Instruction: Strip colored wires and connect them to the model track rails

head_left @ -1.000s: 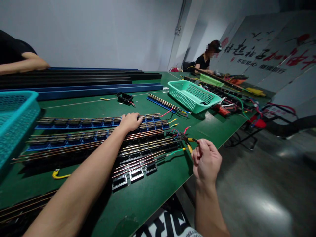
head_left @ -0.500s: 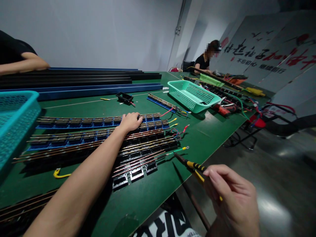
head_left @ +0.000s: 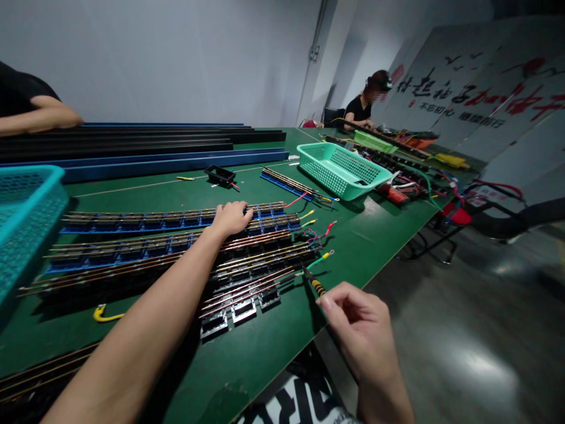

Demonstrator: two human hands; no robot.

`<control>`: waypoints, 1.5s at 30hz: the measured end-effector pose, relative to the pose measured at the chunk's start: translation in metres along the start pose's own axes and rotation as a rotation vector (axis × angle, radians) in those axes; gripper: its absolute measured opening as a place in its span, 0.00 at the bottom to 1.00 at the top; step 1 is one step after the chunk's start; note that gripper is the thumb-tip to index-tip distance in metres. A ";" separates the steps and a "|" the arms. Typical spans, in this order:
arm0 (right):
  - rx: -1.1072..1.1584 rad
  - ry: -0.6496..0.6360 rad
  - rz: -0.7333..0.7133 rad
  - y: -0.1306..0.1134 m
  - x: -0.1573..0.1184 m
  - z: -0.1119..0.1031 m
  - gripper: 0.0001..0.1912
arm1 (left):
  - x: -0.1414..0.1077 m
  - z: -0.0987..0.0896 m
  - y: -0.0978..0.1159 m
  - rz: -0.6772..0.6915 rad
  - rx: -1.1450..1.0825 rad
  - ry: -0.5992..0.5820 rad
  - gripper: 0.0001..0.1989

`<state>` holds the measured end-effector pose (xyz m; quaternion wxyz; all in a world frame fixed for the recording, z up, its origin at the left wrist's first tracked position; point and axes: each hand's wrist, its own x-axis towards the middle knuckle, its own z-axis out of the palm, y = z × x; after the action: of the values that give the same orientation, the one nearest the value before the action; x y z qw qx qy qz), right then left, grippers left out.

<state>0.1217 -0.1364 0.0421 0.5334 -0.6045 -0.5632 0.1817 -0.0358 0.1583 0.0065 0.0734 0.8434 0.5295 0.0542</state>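
Several long strips of metal rods in blue and black holders lie side by side on the green table [head_left: 353, 235]. My left hand [head_left: 232, 218] rests on the blue strips [head_left: 145, 219] near their right end; what its curled fingers grip, if anything, is hidden. In my right hand [head_left: 359, 321] is a tool with a yellow and black handle [head_left: 318, 287], its dark tip at the end of the nearest copper rods [head_left: 265, 285]. Beside that tip a green wire with a yellow sleeve and ring terminal [head_left: 325, 257] sticks out. Small black frames [head_left: 244, 311] sit under the copper rods.
A mint basket [head_left: 342, 171] stands at the back, a teal basket [head_left: 30, 224] at the left. Black and blue rails [head_left: 176, 160] lie along the far side. A person [head_left: 364, 106] sits at the far end; another person's arm [head_left: 48, 118] is at upper left.
My right hand has moved left and slightly up with the tool, bringing its tip against the rod ends by the green wire. That wire is tilted up more. My left hand stays on the strips.
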 end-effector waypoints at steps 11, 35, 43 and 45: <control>-0.222 -0.484 -0.259 -0.003 -0.003 0.004 0.07 | -0.002 -0.002 0.002 -0.002 0.010 -0.004 0.25; 0.268 0.168 0.244 0.001 0.008 -0.035 0.17 | -0.002 -0.003 0.002 -0.006 0.019 -0.017 0.25; 0.527 0.296 0.036 -0.016 0.061 -0.040 0.11 | -0.002 -0.003 0.002 0.001 0.009 -0.013 0.26; 0.555 0.293 0.008 -0.011 0.092 -0.022 0.11 | -0.001 -0.002 0.001 0.000 0.006 -0.013 0.25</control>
<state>0.1620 -0.0679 0.0940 0.7527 -0.4577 -0.4071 0.2414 -0.0355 0.1567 0.0087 0.0744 0.8441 0.5289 0.0472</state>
